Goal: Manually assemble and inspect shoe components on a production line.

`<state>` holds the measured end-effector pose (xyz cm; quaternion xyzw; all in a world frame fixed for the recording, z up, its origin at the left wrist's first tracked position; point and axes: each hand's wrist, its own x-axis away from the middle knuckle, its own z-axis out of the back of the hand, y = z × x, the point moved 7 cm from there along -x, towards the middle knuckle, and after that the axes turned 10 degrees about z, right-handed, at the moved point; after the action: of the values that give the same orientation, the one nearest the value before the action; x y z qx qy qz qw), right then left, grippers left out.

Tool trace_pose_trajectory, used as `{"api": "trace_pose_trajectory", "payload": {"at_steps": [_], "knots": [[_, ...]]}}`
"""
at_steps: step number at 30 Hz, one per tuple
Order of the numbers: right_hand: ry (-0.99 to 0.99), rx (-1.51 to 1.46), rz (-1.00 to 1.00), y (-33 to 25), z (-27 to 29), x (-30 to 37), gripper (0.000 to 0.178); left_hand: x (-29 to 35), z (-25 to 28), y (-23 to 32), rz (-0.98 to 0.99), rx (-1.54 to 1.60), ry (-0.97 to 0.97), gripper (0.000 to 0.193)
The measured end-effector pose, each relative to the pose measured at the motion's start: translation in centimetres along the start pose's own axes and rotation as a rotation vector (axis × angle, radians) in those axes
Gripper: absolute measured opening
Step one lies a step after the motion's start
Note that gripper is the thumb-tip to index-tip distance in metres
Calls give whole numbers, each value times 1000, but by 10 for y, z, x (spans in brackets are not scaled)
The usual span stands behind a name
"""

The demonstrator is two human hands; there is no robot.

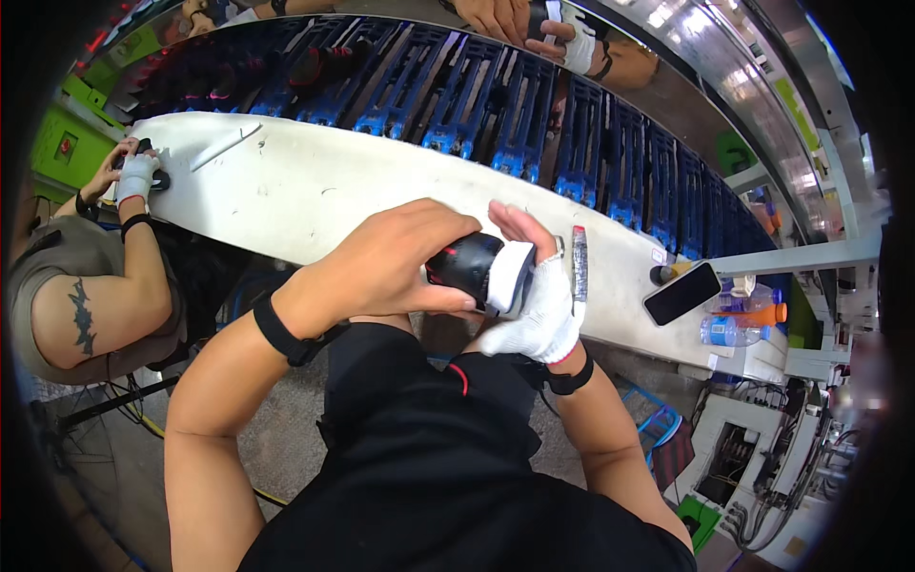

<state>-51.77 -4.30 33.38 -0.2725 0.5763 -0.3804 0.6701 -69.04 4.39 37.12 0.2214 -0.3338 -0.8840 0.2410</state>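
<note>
Two hands, left hand [396, 262] and gloved right hand [538, 305], gripping one black shoe [467, 267]

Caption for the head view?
Left hand and gloved right hand hold a black shoe beside a white workbench.

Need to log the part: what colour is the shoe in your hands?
Black with a white section, red trim; the shoe shows best in the head view.

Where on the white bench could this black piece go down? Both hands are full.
The white bench is bare between the co-worker's gloved hand and your left hand. The right end is crowded: phone, bottles, a silver tube.
</note>
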Motion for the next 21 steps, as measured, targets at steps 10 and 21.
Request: {"api": "trace_pose_trajectory", "payload": {"at_steps": [10,21], "knots": [[628,-476,99,43,4,-14,55,-29,-1,-29,372,60,-188,79],[295,-201,-96,30,22,-16,72,-65,-9,26,151,-221,-214,61]]}}
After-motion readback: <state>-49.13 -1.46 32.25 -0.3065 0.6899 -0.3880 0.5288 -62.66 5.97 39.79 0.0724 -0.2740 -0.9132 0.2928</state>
